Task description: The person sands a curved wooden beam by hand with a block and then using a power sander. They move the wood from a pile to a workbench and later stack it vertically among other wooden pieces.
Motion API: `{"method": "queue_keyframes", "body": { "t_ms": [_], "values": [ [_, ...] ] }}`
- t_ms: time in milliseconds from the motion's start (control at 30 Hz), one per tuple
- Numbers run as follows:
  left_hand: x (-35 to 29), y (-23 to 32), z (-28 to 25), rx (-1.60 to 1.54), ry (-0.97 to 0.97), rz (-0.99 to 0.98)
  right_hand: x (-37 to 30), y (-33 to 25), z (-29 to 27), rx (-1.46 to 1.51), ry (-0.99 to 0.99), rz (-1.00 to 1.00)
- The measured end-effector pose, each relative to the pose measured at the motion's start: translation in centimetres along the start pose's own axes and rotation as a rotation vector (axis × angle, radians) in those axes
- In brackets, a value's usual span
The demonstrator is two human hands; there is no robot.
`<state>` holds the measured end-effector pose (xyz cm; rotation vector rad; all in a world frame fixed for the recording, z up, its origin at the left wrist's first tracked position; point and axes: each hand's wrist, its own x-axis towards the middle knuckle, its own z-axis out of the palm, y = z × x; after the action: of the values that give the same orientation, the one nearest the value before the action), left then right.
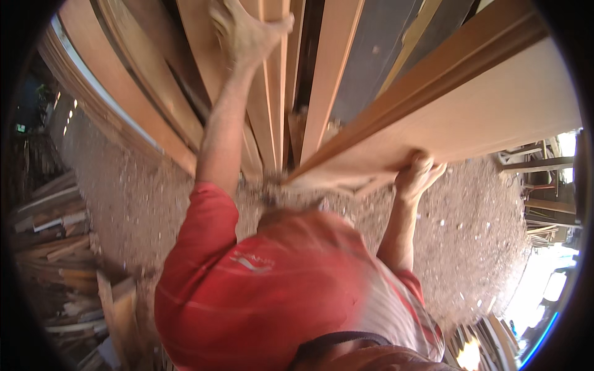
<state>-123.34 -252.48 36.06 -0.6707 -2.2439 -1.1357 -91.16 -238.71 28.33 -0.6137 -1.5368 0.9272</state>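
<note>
My left arm reaches up to a row of long wooden planks leaning upright in front of me. There my left hand is open, thumb stretched to the right and fingers apart, against the planks; some fingertips are cut off by the top of the view. On the right, a wide pale wooden panel with a thick reddish-brown edge slants from the lower middle to the upper right. My right hand is closed on the panel's lower edge, its fingers partly hidden.
A dark grey board leans among the planks. Curved-looking boards stand at the left. Scrap wood is heaped at the far left on the dirt floor. Wooden racks stand at the right, near bright daylight.
</note>
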Motion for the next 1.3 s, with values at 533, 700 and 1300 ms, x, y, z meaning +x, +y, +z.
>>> {"method": "queue_keyframes", "body": {
  "t_ms": [533,700,1300],
  "values": [
    [-12.1,-13.6,-18.3,-1.003,-0.246,0.345,-2.7,3.1,-5.1,-0.22,-0.12,-0.009],
    [-15.9,-12.1,-20.7,-0.969,-0.235,0.285,-2.7,0.9,-4.4,0.055,-0.192,0.062],
    [-27.6,-12.1,-34.9,-0.744,0.235,-0.189,-1.3,-4.2,-1.7,0.236,-0.348,-0.058]
  ]
}}
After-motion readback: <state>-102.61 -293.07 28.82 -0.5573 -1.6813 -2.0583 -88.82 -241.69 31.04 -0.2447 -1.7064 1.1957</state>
